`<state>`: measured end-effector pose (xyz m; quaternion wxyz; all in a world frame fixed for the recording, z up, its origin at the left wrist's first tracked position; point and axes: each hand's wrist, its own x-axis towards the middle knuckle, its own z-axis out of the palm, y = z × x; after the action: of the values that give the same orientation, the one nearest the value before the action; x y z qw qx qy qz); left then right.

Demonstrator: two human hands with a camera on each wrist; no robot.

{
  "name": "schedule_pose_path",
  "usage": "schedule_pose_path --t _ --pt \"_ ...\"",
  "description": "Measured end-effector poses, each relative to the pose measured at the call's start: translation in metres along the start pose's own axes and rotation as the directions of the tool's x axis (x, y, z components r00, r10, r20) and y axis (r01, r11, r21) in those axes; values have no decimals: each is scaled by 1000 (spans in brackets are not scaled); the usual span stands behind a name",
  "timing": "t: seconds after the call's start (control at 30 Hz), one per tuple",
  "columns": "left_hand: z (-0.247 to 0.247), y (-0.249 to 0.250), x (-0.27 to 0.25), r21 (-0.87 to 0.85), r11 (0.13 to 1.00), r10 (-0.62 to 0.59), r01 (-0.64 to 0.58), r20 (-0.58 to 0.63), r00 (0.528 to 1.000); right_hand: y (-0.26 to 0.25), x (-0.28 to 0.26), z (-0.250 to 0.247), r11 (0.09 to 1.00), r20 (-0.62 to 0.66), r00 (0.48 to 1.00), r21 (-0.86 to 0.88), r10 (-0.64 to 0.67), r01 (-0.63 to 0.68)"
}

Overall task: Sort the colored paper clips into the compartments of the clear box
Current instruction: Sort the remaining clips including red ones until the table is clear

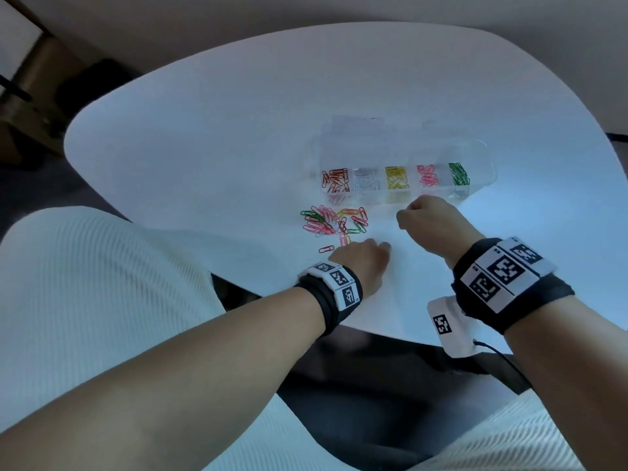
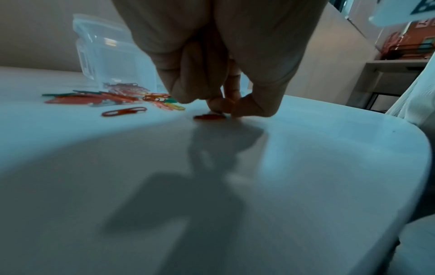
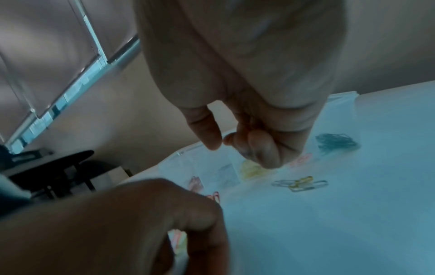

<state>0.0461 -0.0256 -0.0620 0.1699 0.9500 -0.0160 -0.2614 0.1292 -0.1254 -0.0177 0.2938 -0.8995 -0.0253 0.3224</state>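
White table [image 1: 204, 147]: left hand [image 1: 363, 263] pinches a red clip [image 2: 209, 117] near the front edge; right hand [image 1: 431, 222] clenched beside the box [image 1: 482, 154].

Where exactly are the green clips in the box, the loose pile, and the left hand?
green clips [image 1: 459, 174], head view, middle of the bunch in the box's rightmost compartment.
loose pile [image 1: 334, 222], head view, centre of the mixed clips on the table.
left hand [image 1: 363, 263], head view, back of the hand.
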Motion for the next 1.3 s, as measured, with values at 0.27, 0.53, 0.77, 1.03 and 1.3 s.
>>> schedule_pose_path --t 0.27,0.53,0.77,1.03,1.3 --pt "-6 -20 -6 -138 989 -69 57 -87 994 -17 6 -2 956 -7 1000 291 -20 21" --pt "-29 -25 -11 -524 851 -116 28 -136 984 3 9 5 889 4 999 456 49 -46" --pt "-81 -42 -4 -658 753 -304 -23 -378 875 -41 20 6 879 -64 994 464 -92 112" --pt "-100 -80 2 -630 776 -412 17 -487 771 -88 40 33 974 -21 978 -98 -207 204" --pt "-97 -67 1 -566 823 -263 -47 -454 851 -53 5 29 943 -324 901 64 -290 326"
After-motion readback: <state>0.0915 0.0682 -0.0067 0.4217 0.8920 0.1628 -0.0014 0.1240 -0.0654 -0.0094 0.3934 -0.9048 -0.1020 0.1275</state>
